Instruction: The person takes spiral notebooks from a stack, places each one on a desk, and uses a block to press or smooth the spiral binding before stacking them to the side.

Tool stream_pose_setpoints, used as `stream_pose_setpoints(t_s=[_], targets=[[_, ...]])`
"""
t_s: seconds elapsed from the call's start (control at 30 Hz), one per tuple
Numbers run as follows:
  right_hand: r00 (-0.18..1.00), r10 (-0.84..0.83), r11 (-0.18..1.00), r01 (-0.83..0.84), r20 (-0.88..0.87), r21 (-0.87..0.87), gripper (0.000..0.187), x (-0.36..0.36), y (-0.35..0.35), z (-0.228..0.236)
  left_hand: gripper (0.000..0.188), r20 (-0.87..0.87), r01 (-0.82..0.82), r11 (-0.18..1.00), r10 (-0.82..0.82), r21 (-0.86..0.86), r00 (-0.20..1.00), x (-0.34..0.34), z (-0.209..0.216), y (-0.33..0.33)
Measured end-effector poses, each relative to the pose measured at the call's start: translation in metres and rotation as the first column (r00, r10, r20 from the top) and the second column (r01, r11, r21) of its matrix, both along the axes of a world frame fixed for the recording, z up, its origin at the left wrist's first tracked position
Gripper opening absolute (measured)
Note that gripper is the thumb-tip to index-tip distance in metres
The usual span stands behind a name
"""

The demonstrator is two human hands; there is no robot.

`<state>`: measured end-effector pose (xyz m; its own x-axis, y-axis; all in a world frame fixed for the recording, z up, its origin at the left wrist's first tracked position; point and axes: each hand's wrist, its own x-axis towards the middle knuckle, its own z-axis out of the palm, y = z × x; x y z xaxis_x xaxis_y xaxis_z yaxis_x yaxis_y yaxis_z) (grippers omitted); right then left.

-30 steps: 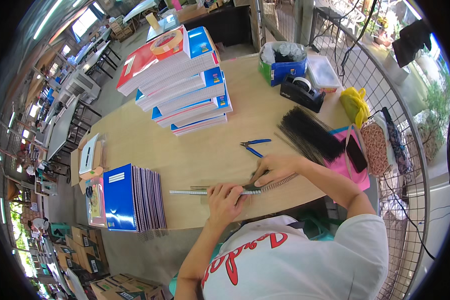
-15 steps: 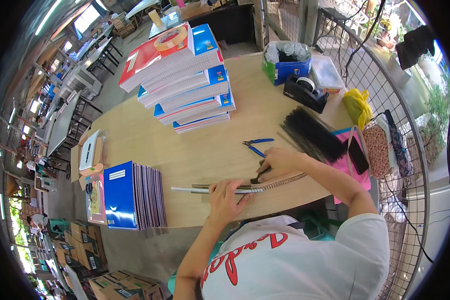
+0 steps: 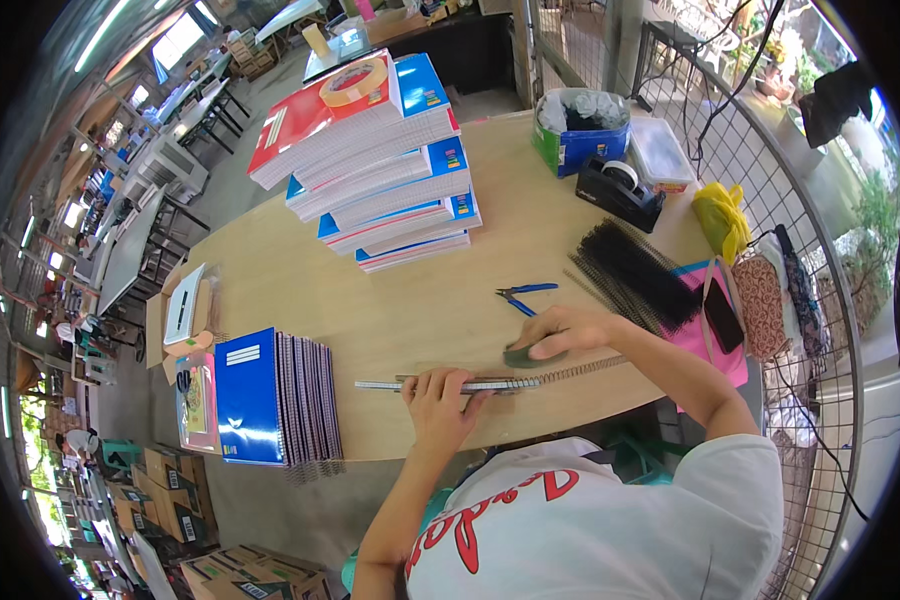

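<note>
My left hand (image 3: pixel 438 405) grips a notebook (image 3: pixel 490 384) seen edge-on near the front of the table, thumb on the near side and fingers over the far side. A thin spiral binding coil (image 3: pixel 580 370) runs out from its right end, passing below my right forearm. Just beyond the notebook, my right hand (image 3: pixel 562 332) is closed on a dark, rounded, flat piece (image 3: pixel 519 357); its exact kind cannot be made out. Blue-handled cutting pliers (image 3: pixel 523 296) lie spread on the table past that hand.
Tall stacks of unbound notebooks (image 3: pixel 380 160) stand at the back, topped by a tape roll (image 3: pixel 354 82). Bound blue notebooks (image 3: pixel 250 395) stand at left. Black coils (image 3: pixel 635 275), a tape dispenser (image 3: pixel 620 190), a box (image 3: pixel 580 135) and a phone (image 3: pixel 722 312) sit at right.
My right hand has lifted slightly away from the notebook's coil, and the dark piece now shows more of its flat side. My left hand keeps its grip on the notebook. The view has shifted slightly.
</note>
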<state>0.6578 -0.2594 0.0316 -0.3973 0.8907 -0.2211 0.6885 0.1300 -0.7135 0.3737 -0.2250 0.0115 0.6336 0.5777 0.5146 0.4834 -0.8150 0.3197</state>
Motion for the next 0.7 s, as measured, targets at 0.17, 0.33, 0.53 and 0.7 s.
stream_pose_setpoints(t_s=[0.17,0.33,0.53,0.7], targets=[[0.984,-0.091,0.996,0.088,0.151,0.03,0.051,-0.014,0.004,0.003,0.036,0.003,0.049,0.999,-0.049,-0.004,0.999,-0.004,-0.002,0.004],[0.999,-0.008,0.999,0.006,-0.053,-0.042,0.054,-0.021,0.004,0.002,0.037,0.031,0.072,0.997,-0.071,-0.031,0.997,-0.007,-0.006,0.006],[0.984,-0.008,0.988,-0.02,-0.178,-0.155,0.058,-0.017,0.005,0.001,0.039,0.008,0.08,0.995,-0.079,-0.055,0.997,-0.005,0.003,0.007],[0.833,-0.106,0.984,0.009,-0.543,-0.179,0.061,-0.014,0.002,0.007,0.04,0.034,0.09,0.994,-0.088,-0.054,0.996,-0.005,-0.002,0.012]])
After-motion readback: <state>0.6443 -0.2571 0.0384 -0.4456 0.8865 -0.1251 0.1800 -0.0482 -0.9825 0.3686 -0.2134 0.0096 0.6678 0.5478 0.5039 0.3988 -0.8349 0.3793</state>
